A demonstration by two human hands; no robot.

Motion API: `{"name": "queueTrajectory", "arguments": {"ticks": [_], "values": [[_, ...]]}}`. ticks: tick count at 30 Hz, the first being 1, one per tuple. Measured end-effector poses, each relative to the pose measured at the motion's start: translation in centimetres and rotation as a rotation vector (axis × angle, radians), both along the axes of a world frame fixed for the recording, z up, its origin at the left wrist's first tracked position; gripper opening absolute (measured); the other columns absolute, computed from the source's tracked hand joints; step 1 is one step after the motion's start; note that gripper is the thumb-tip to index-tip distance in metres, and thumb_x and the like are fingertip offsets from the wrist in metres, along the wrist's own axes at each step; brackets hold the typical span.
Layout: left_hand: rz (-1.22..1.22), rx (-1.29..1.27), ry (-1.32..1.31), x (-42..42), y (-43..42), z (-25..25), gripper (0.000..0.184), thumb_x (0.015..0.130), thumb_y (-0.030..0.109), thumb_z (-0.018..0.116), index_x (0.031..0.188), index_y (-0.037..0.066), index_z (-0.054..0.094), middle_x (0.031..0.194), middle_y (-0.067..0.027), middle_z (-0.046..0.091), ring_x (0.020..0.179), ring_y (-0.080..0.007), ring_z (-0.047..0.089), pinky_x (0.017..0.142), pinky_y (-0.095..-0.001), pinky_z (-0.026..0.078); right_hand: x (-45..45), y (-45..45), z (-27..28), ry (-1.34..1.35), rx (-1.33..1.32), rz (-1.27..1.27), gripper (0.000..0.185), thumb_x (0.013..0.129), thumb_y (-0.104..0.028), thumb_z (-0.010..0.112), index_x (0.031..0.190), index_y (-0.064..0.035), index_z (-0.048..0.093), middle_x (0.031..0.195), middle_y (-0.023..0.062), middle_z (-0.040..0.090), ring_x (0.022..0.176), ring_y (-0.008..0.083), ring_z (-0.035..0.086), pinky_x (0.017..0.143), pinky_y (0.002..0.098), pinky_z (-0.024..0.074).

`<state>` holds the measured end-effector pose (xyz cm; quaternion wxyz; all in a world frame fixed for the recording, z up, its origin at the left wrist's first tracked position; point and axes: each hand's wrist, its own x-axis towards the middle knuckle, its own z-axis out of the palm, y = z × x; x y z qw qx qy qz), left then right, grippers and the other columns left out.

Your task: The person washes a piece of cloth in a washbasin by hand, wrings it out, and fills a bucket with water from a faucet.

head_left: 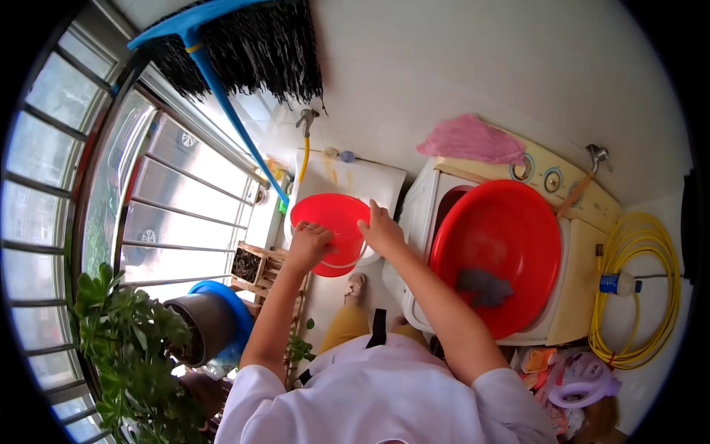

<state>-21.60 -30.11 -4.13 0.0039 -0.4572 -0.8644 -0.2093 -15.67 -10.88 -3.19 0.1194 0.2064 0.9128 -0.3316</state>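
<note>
A small red basin (330, 209) is in front of me, over the white sink (379, 177). My left hand (310, 244) is closed at the basin's near-left rim, its fingers curled. On the opposite side, my right hand (382, 231) grips the right rim, with the thumb toward the inside and the index finger along the edge. To the right of my right arm, a larger red basin (510, 229) rests on the washing machine (592, 211). A wet-looking dark grey cloth (484, 288) lies inside it.
A pink cloth (473, 139) lies on the machine's back panel. A blue-handled broom (229, 107) leans at the upper left. A tap (307, 120) with a yellow hose is above the sink. A coiled yellow hose (673, 296) hangs at right; potted plants (122, 348) stand at left.
</note>
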Motion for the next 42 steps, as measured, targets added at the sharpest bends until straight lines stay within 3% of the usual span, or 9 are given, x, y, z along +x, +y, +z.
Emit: {"name": "queueTrajectory", "arguments": {"ticks": [3,5,12,16,27,35,39,41,42], "values": [[-0.066,-0.109,-0.102,-1.5,0.2,-6.0,0.022,0.059,0.024,0.072,0.069,0.012,0.057,0.072,-0.0018,0.059,0.077,-0.0216,0.057,0.075,-0.0382,0.039,2.1,-1.1,-0.5,0.169,-0.081,0.119,0.063,0.079,-0.025,0.057,0.130,-0.0035,0.028,0.119,0.0200,0.044,0.095,0.0357,0.055,0.079,0.0421,0.0473],[-0.088,-0.250,-0.162,-2.6,1.0,-9.6,0.020,0.062,0.027,0.070,0.071,0.012,0.059,0.075,-0.0025,0.061,0.080,-0.0222,0.058,0.077,-0.0395,0.039,3.4,-1.2,-0.2,0.124,-0.153,0.198,0.062,0.079,-0.024,0.057,0.130,-0.0048,0.028,0.120,0.0186,0.043,0.093,0.0361,0.055,0.077,0.0418,0.0479],[-0.207,-0.591,-0.378,-7.2,2.7,-15.9,0.032,0.063,0.042,0.068,0.079,0.014,0.063,0.079,-0.0054,0.064,0.081,-0.0254,0.061,0.073,-0.0414,0.043,6.9,-1.6,2.6,0.109,-0.397,0.155,0.056,0.081,-0.016,0.054,0.131,-0.0067,0.030,0.112,0.0152,0.048,0.083,0.0274,0.058,0.069,0.0377,0.0483],[-0.191,-0.740,-0.413,-9.6,4.2,-17.5,0.043,0.063,0.052,0.067,0.079,0.012,0.064,0.081,-0.0063,0.065,0.083,-0.0243,0.061,0.076,-0.0390,0.045,7.3,-1.1,3.0,0.040,-0.393,0.106,0.055,0.081,-0.015,0.054,0.131,-0.0075,0.031,0.111,0.0141,0.049,0.083,0.0247,0.059,0.068,0.0367,0.0483],[-0.232,-0.875,-0.434,-12.2,4.5,-19.0,0.051,0.056,0.056,0.068,0.084,0.013,0.067,0.084,-0.0076,0.065,0.084,-0.0259,0.062,0.075,-0.0380,0.047,5.3,-0.5,2.1,0.043,-0.449,0.063,0.042,0.080,-0.014,0.054,0.120,-0.0091,0.045,0.101,0.0110,0.054,0.080,0.0239,0.060,0.069,0.0353,0.0478],[-0.191,-0.924,-0.480,-14.8,2.8,-17.2,0.054,0.052,0.057,0.070,0.082,0.013,0.069,0.083,-0.0079,0.066,0.082,-0.0258,0.062,0.074,-0.0374,0.048,-5.5,-0.4,2.2,0.225,-0.415,0.113,0.030,0.083,-0.011,0.053,0.112,-0.0058,0.053,0.090,0.0110,0.060,0.081,0.0197,0.061,0.068,0.0305,0.0477],[-0.092,-0.720,-0.429,-13.9,-0.2,-13.8,0.049,0.054,0.053,0.071,0.078,0.011,0.067,0.076,-0.0087,0.064,0.077,-0.0278,0.062,0.069,-0.0387,0.048,-14.8,-1.2,0.5,0.334,-0.254,0.101,0.042,0.083,-0.024,0.058,0.119,-0.0074,0.045,0.087,0.0108,0.062,0.073,0.0261,0.062,0.065,0.0337,0.0483],[-0.037,-0.596,-0.385,-13.3,-1.9,-13.9,0.041,0.058,0.047,0.071,0.076,0.011,0.066,0.074,-0.0082,0.064,0.075,-0.0286,0.062,0.070,-0.0398,0.047,-19.2,-2.5,0.1,0.395,-0.076,0.035,0.058,0.082,-0.041,0.056,0.125,-0.0069,0.037,0.088,0.0121,0.062,0.076,0.0286,0.062,0.067,0.0362,0.0484],[0.005,-0.581,-0.380,-12.7,-2.4,-12.9,0.030,0.062,0.037,0.070,0.077,0.013,0.065,0.075,-0.0069,0.063,0.079,-0.0269,0.061,0.075,-0.0417,0.045,-21.4,-3.0,0.1,0.342,-0.043,-0.004,0.066,0.081,-0.049,0.054,0.126,-0.0045,0.035,0.092,0.0138,0.062,0.082,0.0296,0.061,0.071,0.0372,0.0480]]}}
